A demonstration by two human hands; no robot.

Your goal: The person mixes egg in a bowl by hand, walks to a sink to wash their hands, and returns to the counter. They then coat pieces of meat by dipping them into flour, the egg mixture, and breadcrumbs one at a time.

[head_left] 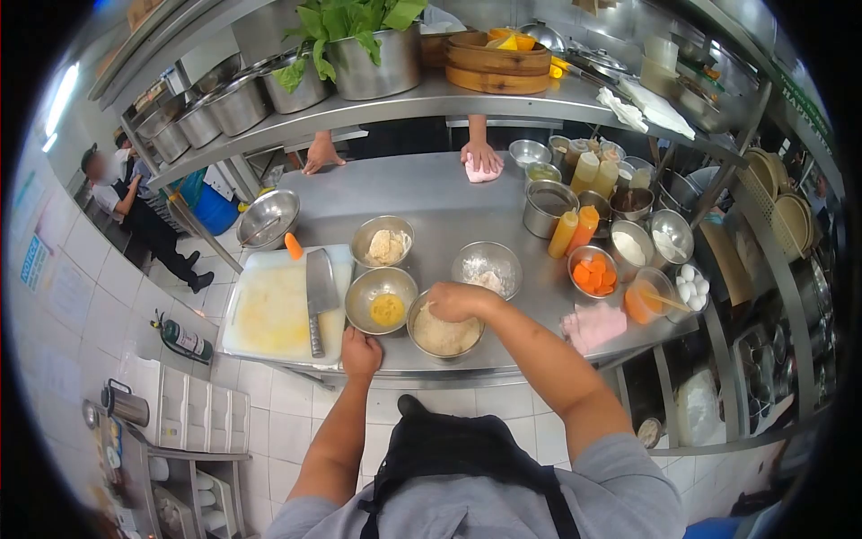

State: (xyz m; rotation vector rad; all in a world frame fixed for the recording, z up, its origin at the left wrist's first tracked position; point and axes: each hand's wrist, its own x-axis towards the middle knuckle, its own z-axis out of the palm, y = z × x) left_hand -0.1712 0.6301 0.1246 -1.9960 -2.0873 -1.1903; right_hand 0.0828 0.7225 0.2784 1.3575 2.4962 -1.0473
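Note:
My right hand (455, 302) reaches into a steel bowl of breadcrumbs (442, 337), fingers curled down. Its fingertips are hidden, so whatever they grip does not show. Resting at the table's front edge, my left hand (362, 353) is closed in a fist with nothing visible in it. Just above that fist stands a bowl of beaten egg (387, 310). Behind the egg is a bowl with pale, coated pieces (389, 246). A bowl with white flour (488, 277) sits behind my right hand. To the left, a cleaver (321, 292) lies on a white cutting board (260, 310).
Across the table, another person's hand (482, 162) presses a pink cloth; their other hand (321, 154) leans on the steel. Sauce bottles (575, 232), a bowl of carrot slices (593, 272) and eggs (690, 289) crowd the right. An overhead shelf (395, 106) spans the back.

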